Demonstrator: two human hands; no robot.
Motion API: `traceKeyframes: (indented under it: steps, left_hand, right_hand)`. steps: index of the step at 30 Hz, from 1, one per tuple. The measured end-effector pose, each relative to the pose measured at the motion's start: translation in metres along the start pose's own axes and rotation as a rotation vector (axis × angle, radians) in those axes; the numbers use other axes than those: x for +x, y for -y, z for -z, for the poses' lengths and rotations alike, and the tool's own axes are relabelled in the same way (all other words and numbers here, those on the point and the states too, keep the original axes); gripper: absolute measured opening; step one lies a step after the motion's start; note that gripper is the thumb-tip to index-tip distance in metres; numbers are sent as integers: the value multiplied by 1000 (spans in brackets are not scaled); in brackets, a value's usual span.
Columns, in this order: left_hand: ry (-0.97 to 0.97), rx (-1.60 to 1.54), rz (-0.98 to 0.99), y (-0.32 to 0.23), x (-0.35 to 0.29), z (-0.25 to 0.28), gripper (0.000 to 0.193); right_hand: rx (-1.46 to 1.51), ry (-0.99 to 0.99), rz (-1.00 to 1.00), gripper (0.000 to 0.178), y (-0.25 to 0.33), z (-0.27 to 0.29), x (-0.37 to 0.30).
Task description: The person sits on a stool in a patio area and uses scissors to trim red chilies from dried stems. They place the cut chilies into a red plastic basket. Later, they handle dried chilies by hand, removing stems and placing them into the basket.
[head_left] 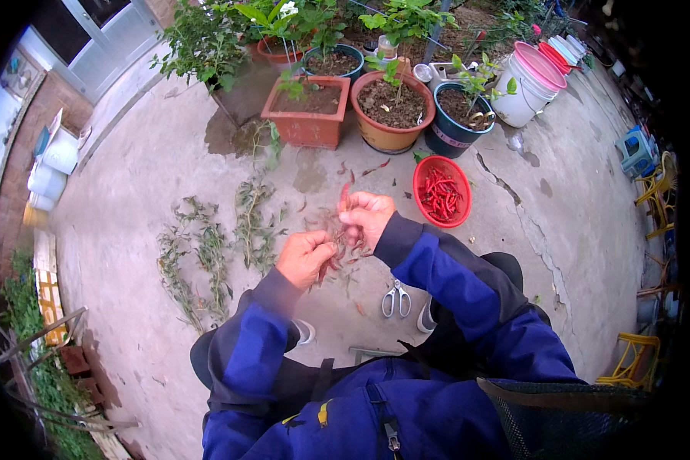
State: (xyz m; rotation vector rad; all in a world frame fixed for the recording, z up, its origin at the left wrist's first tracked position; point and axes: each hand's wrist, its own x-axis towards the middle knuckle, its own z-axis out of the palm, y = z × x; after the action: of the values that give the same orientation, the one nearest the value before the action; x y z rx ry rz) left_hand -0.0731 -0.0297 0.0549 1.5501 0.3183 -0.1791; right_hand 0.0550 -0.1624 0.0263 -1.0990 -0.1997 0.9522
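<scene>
My right hand point(366, 218) pinches a red chili pepper point(344, 197), its tip pointing up between thumb and fingers. Close by on the left, my left hand point(305, 257) is closed on what looks like a withered chili plant point(337, 236); motion blurs its stems, and the fingers partly hide it. Red chilies show just below the hands, some perhaps on the ground. Beyond my right wrist sits a red plastic bowl point(468, 201) holding many red chilies point(441, 195). Scissors point(396, 300) with pale handles lie on the concrete between my feet.
Wilted green plants point(212, 257) lie on the concrete to the left. Ahead stand a square planter point(305, 129), a round brown pot point(395, 136) and a dark green pot point(454, 140). White buckets point(521, 96) stand at far right. A crack point(506, 188) runs through the floor.
</scene>
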Motion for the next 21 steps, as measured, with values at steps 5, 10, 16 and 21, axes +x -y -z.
traceKeyframes:
  steps: [5,10,16,21]
  left_hand:
    - [9,-158,43,-13,-14,8,17]
    - [-92,-307,5,-17,-25,28,15]
    - [-127,-355,-6,-6,-15,29,12]
    - [-131,-232,4,8,-4,21,16]
  right_hand:
    - [-18,-270,29,7,4,44,36]
    - [-165,-333,1,4,36,67,43]
    - [-874,-328,71,15,-3,57,40]
    - [-433,-39,-45,22,9,11,12]
